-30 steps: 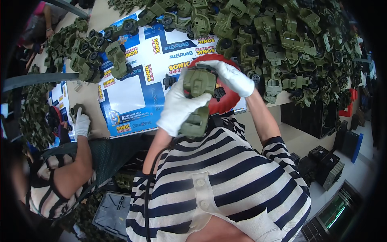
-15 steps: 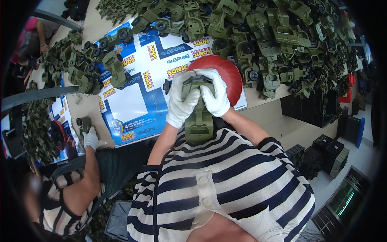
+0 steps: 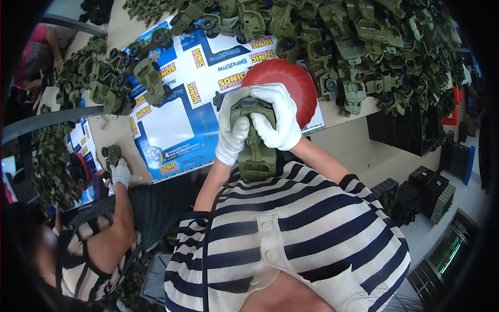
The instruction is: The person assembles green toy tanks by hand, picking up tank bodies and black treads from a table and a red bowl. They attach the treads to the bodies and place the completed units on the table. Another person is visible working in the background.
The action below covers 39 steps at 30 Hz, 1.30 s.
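Note:
Both my hands wear white gloves and grip one olive-green toy truck, held upright close to my striped shirt. My left hand wraps the truck's left side near its top. My right hand clasps the top and right side, fingers curled over it. The truck's lower half shows below the gloves. Behind my hands a red round bowl rests on the table.
A blue and white printed cardboard sheet covers the table. A large heap of green toy vehicles fills the far side, several more at left. A co-worker's gloved hand holds a small green part at left. Black crates stand at right.
My right hand came down from the truck's upper right to close over its top beside the left hand. The truck now stands upright against my chest. The co-worker's hand shifted slightly.

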### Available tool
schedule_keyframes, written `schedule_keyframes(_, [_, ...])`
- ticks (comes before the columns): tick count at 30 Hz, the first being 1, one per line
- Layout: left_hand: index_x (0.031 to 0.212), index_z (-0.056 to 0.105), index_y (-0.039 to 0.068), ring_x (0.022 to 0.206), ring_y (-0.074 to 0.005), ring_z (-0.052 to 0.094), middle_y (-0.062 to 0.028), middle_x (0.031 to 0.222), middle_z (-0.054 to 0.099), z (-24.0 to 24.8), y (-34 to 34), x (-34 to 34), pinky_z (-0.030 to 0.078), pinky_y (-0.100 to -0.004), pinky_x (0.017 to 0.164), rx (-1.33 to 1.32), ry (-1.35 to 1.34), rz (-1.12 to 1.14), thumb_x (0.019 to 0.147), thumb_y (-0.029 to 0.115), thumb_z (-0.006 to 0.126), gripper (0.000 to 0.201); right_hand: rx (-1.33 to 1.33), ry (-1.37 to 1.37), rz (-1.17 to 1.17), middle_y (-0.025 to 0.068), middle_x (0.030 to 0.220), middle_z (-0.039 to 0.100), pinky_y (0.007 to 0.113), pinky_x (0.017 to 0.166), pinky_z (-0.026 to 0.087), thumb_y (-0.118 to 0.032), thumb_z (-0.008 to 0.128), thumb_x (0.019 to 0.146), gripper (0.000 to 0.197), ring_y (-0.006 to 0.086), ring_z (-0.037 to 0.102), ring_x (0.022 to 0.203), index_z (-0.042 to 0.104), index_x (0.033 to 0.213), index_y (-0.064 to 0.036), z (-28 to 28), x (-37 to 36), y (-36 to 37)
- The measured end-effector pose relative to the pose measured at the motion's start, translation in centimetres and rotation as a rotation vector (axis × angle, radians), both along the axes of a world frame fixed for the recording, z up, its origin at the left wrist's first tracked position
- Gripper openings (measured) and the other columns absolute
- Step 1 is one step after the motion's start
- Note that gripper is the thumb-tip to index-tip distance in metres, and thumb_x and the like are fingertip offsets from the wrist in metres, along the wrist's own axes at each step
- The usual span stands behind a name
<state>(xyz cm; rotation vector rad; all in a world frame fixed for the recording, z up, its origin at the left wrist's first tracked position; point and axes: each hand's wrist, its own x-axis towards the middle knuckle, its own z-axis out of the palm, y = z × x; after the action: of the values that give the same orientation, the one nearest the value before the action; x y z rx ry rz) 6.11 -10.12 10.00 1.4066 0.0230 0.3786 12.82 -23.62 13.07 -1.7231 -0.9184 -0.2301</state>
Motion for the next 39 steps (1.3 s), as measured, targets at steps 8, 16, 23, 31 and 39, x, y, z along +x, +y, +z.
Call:
schedule_keyframes(8, [0.113,0.061,-0.002,0.103,-0.031,0.06,-0.0182,0.109,0.063,-0.1,0.3,-2.2,0.046,-0.0392,0.092,0.209,-0.071,0.135,0.09,0.025,0.055,0.035,0.005,0.061,0.049,0.0196,0.111,0.063,0.043,0.089,0.049,-0.01,0.066,0.076,0.039,0.0384,0.06,0.101,0.056,0.112,-0.0003,-1.5,-2.4,0.1])
schedule_keyframes(16, [0.126,0.05,-0.003,0.109,-0.0253,0.058,-0.0161,0.121,0.058,2.4,2.7,2.2,0.047,-0.0382,0.097,0.234,0.02,0.685,0.101,0.028,0.046,0.04,-0.044,0.874,0.278,0.0125,0.148,0.037,0.036,0.111,0.033,-0.027,0.076,0.085,0.087,0.0227,0.038,0.136,0.024,0.151,-0.0056,1.7,-1.9,-2.8])
schedule_keyframes(23, [0.151,0.025,0.001,0.135,-0.0357,0.041,-0.0185,0.152,0.029,4.1,-5.6,5.9,0.039,-0.046,0.106,0.251,-0.232,-0.027,0.101,0.036,0.049,0.065,0.652,1.176,-0.082,0.0062,0.136,0.05,0.035,0.107,0.038,-0.01,0.069,0.086,0.068,0.0182,0.045,0.128,0.038,0.146,-0.0107,2.1,-5.4,-11.2])
schedule_keyframes(31, [0.133,0.05,-0.003,0.114,-0.0222,0.057,-0.0143,0.13,0.055,-0.2,-9.5,7.3,0.047,-0.0334,0.097,0.269,0.271,-0.205,0.095,0.01,0.059,0.041,1.261,0.755,-0.651,0.0064,0.119,0.065,0.033,0.092,0.053,-0.02,0.061,0.093,0.039,0.0197,0.066,0.104,0.054,0.129,-0.0062,-1.1,-1.7,-31.1])
schedule_keyframes(39, [0.125,0.055,-0.005,0.107,-0.022,0.059,-0.0152,0.119,0.061,-2.2,-12.9,8.3,0.048,-0.0331,0.095,0.403,0.521,0.002,0.092,0.008,0.063,0.037,1.185,0.667,-0.592,0.0027,0.108,0.066,0.035,0.064,0.058,-0.026,0.06,0.094,0.031,0.0147,0.067,0.091,0.057,0.123,-0.0145,3.4,15.7,-49.5])
